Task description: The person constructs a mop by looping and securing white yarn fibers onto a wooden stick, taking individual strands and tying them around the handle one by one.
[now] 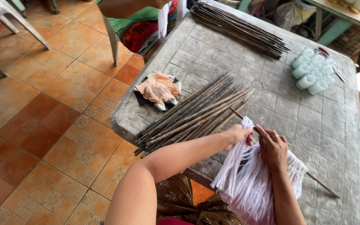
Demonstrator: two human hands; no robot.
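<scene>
Grey table fills the right of the frame, brown sticks piled at centre. Lower middle: white yarn fringe hangs off a thin stick. Left hand pinches strands; right hand fingers close on the knots.

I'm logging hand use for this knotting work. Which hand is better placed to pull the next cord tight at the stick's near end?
Probably the left hand: it already pinches the white cords at the stick's near end, while the right hand rests farther along.
</scene>
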